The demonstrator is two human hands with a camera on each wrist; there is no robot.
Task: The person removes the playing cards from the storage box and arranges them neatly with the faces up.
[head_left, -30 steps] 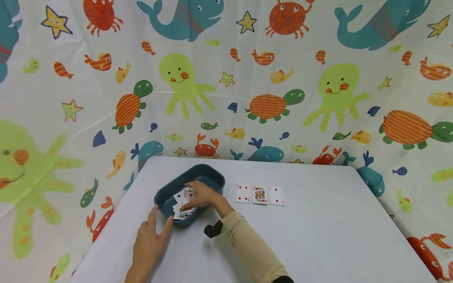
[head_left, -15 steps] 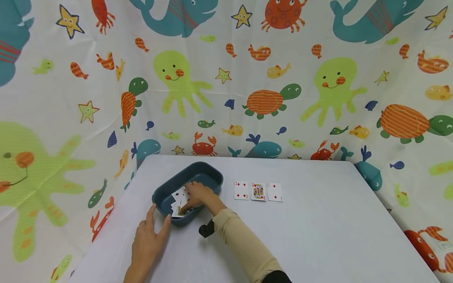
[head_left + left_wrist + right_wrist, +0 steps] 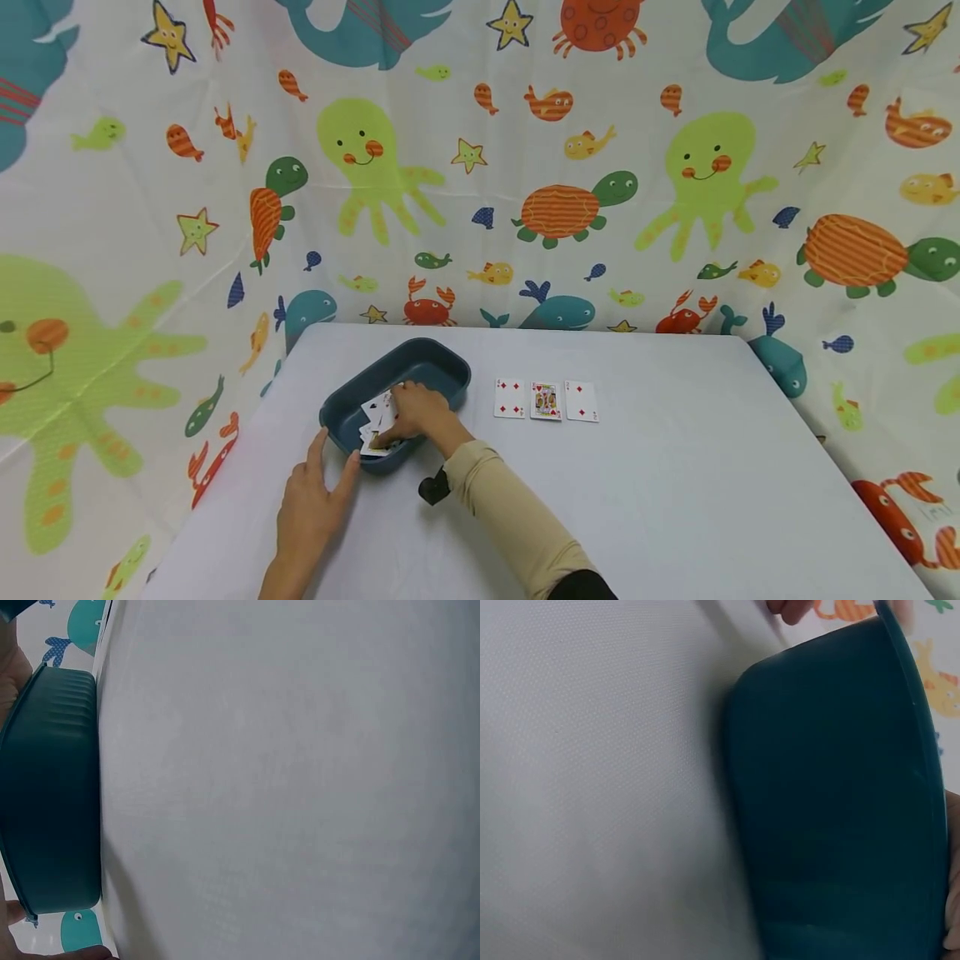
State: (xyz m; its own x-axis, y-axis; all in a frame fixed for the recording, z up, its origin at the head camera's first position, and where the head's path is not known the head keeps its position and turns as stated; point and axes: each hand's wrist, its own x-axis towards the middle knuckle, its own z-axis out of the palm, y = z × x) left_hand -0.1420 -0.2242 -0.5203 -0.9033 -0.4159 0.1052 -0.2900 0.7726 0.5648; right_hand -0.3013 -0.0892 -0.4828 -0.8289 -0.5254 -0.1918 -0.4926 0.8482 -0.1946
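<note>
A dark teal tub [image 3: 337, 400] stands at the table's left with several loose playing cards [image 3: 372, 410] in its near half. My left hand [image 3: 311, 504] is at the tub's near-left end, thumb and forefinger spread and extended to its rim. Reaching over the tub's right side, my right hand [image 3: 416, 414] is down on the cards, thumb and fingers bent over them and covering part of the pile. I cannot tell whether it pinches a card. Both wrist views show mainly the outer wall of the tub [image 3: 52, 795], with part of the right hand [image 3: 952, 877] at its rim.
Right of the tub, a four of diamonds [image 3: 509, 398], a red king [image 3: 546, 401] and another diamond card [image 3: 581, 402] lie face up in a row on the white table [image 3: 675, 467]. A sea-animal curtain [image 3: 450, 208] hangs behind the table.
My right hand has shifted slightly within the tub, its fingers drawing closer together over the cards. The left hand keeps its place at the rim. The head view has tilted down slightly.
</note>
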